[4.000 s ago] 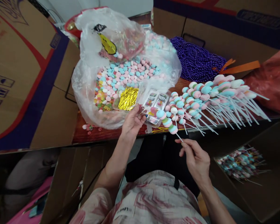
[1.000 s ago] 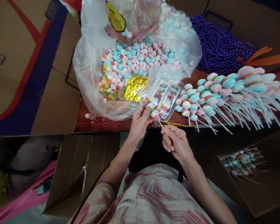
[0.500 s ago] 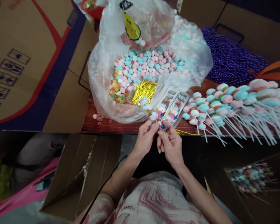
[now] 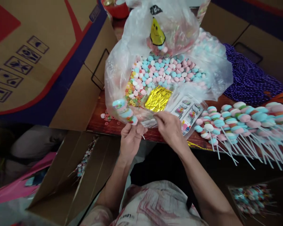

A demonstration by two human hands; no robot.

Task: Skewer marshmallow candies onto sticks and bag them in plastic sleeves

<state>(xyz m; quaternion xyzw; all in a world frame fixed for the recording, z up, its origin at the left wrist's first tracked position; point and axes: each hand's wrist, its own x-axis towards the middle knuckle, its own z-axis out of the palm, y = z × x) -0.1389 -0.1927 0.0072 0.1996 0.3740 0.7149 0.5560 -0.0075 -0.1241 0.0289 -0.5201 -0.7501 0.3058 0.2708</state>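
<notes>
In my left hand (image 4: 131, 139) is a candy skewer (image 4: 125, 112), a white stick threaded with pastel blue, white and pink sweets. My fingers close round its lower end, and it leans up to the left. My right hand (image 4: 169, 127) is pinched at the front edge of a box of gold twist ties (image 4: 158, 99); I cannot make out what its fingertips hold. To the right of that box lie clear packets of printed labels (image 4: 187, 113). Behind, a large clear plastic bag (image 4: 115, 69) lies open around loose pink, blue and white candies (image 4: 169, 69).
Many stick-mounted candy skewers (image 4: 235, 122) are piled along the table's right side. Beyond them sits purple cord (image 4: 250, 75). A large carton (image 4: 49, 94) stands at left. Open boxes below the table hold finished-looking skewers (image 4: 252, 197). Small ring candies (image 4: 108, 117) lie near the table edge.
My left hand has moved left and down with the candy skewer, away from the label packets. My right hand has parted from it and reached to the twist-tie box. The view has shifted.
</notes>
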